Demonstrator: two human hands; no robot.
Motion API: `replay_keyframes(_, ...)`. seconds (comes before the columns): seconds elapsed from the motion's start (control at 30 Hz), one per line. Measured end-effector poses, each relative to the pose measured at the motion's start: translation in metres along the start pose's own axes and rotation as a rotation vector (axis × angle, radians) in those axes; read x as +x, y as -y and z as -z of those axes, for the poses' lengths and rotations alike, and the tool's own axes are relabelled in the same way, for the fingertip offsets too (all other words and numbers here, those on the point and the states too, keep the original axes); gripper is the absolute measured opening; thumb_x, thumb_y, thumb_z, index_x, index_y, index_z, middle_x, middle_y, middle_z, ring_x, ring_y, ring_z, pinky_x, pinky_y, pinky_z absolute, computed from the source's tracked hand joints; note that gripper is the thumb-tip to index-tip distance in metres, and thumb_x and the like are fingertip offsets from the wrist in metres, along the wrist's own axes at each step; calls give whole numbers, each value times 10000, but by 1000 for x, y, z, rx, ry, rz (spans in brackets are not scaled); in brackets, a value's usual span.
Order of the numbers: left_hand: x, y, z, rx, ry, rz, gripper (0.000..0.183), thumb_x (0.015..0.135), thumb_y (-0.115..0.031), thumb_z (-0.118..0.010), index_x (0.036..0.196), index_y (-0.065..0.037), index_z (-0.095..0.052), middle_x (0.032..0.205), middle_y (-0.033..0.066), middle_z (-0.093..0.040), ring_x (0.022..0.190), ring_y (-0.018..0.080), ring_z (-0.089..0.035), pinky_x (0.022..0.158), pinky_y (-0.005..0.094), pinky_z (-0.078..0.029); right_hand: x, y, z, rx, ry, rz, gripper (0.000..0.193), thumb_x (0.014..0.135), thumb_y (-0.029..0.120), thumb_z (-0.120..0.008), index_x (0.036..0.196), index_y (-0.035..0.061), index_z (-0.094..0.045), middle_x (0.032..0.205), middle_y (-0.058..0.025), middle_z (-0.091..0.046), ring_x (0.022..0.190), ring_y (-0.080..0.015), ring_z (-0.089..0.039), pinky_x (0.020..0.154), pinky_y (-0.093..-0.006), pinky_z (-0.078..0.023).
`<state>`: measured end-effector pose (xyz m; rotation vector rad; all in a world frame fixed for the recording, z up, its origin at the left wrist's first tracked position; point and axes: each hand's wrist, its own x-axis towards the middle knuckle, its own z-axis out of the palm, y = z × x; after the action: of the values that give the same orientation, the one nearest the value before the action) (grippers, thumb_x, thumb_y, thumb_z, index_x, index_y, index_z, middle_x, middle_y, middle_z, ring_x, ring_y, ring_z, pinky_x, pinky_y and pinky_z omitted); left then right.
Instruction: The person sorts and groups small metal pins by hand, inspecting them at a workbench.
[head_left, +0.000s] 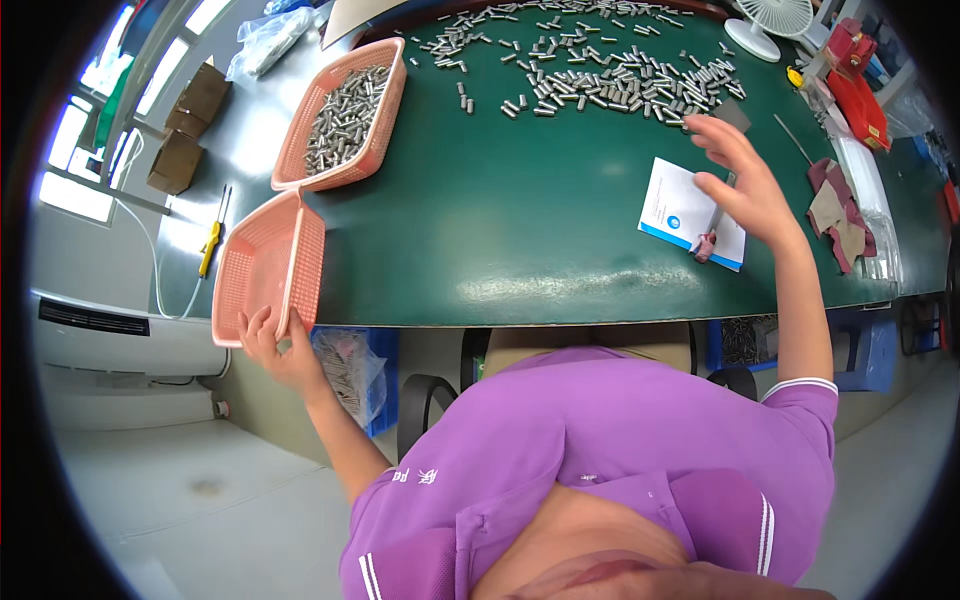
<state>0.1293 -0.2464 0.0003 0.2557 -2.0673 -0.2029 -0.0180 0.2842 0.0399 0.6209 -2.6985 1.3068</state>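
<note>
At the near left, my left hand (283,352) grips the near rim of a pink plastic basket (307,262), fingers over the edge and thumb at its right corner. The bare bottom of this basket shows. Behind and touching it, a second pink basket (392,115) holds a heap of small metal cylinders (348,118). On the right, my right hand (745,190) is raised with fingers apart and nothing in it. Below it lies a white and blue booklet (665,200). A thin tool with a cloth-wrapped handle (705,247) rests across the booklet, partly hidden by my hand.
Many loose metal cylinders (630,85) spread over the far part of the green table (480,215). A yellow-handled screwdriver (211,248) and brown boxes (176,160) lie left. To the right are a white fan (770,25), a red bin (858,108) and a cloth (838,215).
</note>
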Motion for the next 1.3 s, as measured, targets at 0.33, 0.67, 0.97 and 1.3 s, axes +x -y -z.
replay_keyframes(0.33,-30,-67,-4,-54,182,-77,311,756,-142,-773,1023,-93,-621,1366,103,-483,1386,380,-276,1101,532,-238,-58,-18,14,5,-379,-50,328,846,0,-583,1161,76,-636,1077,-54,-616,963,-125,-595,837,-256,-481)
replay_keyframes(0.67,-11,-126,11,-116,105,-174,557,898,-381,-631,1315,-42,-484,1456,202,-344,1369,383,-306,1101,524,-263,-87,2,-39,-418,-118,86,299,760,146,-712,1057,138,-683,1177,-56,-580,1084,-257,-529,949,-394,-428)
replay_keyframes(0.97,3,-204,-61,-588,388,-323,384,823,-86,-660,1193,-32,-570,1390,175,-434,1345,377,-354,1087,488,-301,-98,-30,-9,-444,-237,1,204,811,104,-649,1010,121,-691,1113,-44,-628,1128,-280,-522,976,-401,-434)
replay_keyframes(1.3,41,-231,-205,-556,789,-277,490,814,-137,-669,1267,-32,-518,1380,185,-436,1305,360,-381,1083,423,-337,-42,-34,26,-450,-312,75,220,866,141,-611,1072,97,-671,1140,-78,-635,1160,-301,-529,1004,-402,-415)
